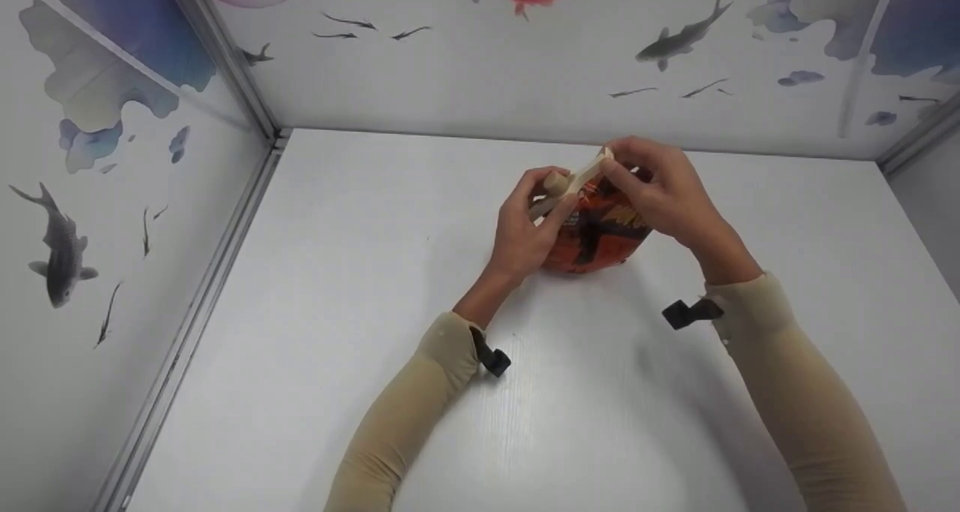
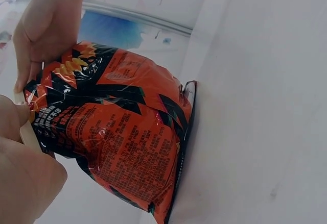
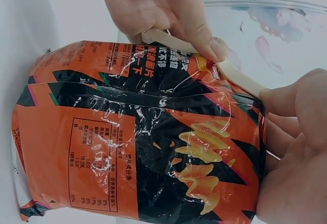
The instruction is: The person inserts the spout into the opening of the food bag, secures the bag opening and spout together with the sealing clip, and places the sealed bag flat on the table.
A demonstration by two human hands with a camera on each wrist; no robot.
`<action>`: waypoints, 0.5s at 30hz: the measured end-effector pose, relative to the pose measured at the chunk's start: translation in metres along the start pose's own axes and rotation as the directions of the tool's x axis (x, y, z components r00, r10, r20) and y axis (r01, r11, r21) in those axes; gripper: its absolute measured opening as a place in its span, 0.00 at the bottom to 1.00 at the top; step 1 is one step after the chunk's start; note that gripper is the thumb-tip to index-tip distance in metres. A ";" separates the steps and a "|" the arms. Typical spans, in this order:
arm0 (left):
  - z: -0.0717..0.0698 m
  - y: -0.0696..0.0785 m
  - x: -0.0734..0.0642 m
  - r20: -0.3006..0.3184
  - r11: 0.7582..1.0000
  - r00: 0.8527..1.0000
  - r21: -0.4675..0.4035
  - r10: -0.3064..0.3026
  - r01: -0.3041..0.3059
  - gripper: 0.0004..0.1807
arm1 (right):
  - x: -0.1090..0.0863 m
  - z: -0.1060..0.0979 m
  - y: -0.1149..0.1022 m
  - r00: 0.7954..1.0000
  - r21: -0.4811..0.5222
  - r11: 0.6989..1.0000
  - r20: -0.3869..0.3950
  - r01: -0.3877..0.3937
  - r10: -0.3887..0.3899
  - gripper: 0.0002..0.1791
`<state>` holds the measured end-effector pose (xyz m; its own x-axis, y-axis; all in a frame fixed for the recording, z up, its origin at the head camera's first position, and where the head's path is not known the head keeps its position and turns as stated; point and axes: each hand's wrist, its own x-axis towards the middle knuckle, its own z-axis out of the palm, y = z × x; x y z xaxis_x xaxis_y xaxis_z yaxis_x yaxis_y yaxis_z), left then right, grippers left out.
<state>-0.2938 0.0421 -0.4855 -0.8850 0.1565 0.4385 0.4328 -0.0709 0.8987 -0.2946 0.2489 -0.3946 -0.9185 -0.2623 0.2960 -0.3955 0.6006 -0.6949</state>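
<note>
An orange-and-black chip bag (image 1: 598,241) stands on the white table, its printed back facing me in both wrist views. Along its top edge runs a beige bag clip (image 3: 237,78), a long narrow strip. My left hand (image 1: 521,231) pinches the clip and the bag's top near one end, thumb on the near side. At the other end, my right hand (image 1: 667,190) grips the strip between thumb and fingers, the other fingers behind the bag. A rounded beige knob (image 1: 556,183) shows by the left fingers. The bag's far side is hidden.
The white table (image 1: 360,287) meets a back wall panel (image 1: 450,85) printed with fish, close behind the bag. A left side panel (image 1: 112,220) stands along a metal rail (image 1: 187,332). Black wrist mounts (image 1: 491,353) sit on both sleeves.
</note>
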 end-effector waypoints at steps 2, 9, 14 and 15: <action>0.000 0.000 0.000 0.002 1.000 1.000 0.001 0.009 -0.009 0.20 | -0.001 -0.001 0.000 1.000 0.012 1.000 0.002 -0.001 0.001 0.15; 0.000 -0.001 0.000 0.020 0.999 0.999 -0.001 0.037 -0.037 0.20 | -0.003 -0.005 0.000 0.999 0.089 0.995 0.009 -0.047 0.047 0.14; 0.000 -0.001 0.000 0.022 0.999 0.998 -0.012 0.051 -0.051 0.20 | -0.002 -0.006 -0.002 0.999 0.106 0.993 0.010 -0.049 0.049 0.13; 0.000 -0.001 0.000 0.022 0.998 0.998 -0.014 0.055 -0.055 0.20 | -0.002 -0.006 -0.003 0.999 0.108 0.993 0.009 -0.048 0.047 0.13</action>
<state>-0.2940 0.0424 -0.4865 -0.8559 0.1737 0.4871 0.4781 -0.0934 0.8733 -0.2918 0.2521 -0.3896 -0.9361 -0.2405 0.2566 -0.3480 0.5276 -0.7749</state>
